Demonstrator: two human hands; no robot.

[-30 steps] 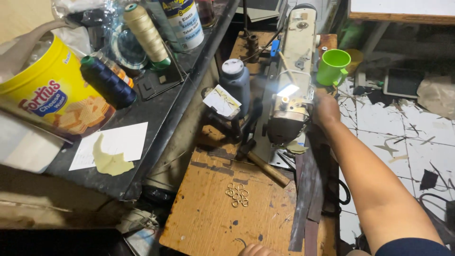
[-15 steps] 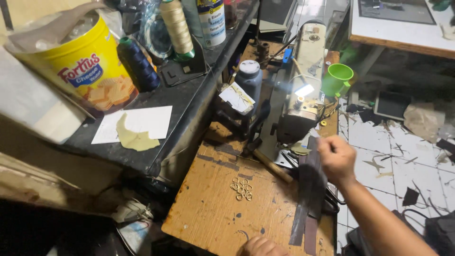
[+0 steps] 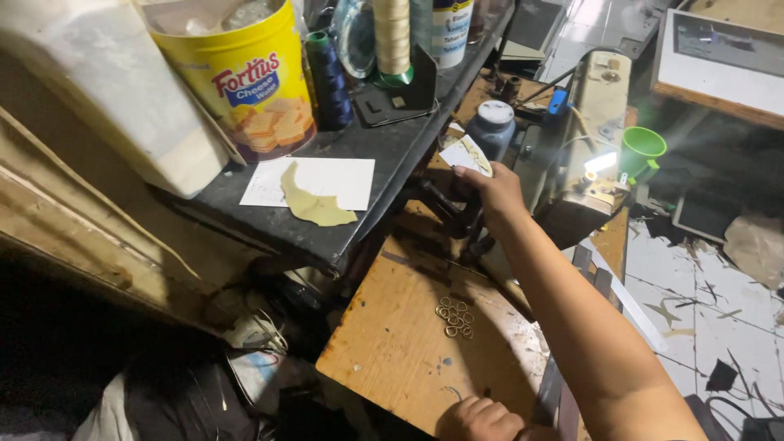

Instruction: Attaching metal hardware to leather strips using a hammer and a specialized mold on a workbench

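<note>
My right hand (image 3: 490,192) reaches across the wooden table (image 3: 392,351), its fingers closed on the lower edge of a small white card (image 3: 467,153). The card leans against a dark bottle with a grey cap (image 3: 490,126). Under the hand is a black part of the sewing machine (image 3: 596,106). My left hand (image 3: 478,420) rests as a curled fist on the table's near edge, beside a dark strap (image 3: 563,396). A small pile of metal rings (image 3: 454,317) lies on the wood between my hands.
A black shelf (image 3: 384,151) to the left carries a yellow tin (image 3: 245,82), a dark thread spool (image 3: 329,77), a cream spool (image 3: 392,37) and white paper with a yellowish cut piece (image 3: 314,200). A green cup (image 3: 639,151) stands by the machine. Cracked white tiles (image 3: 719,310) lie at right.
My right hand left the dark strap by the machine's needle end and moved left and up to the white card. The view has swung left and closer.
</note>
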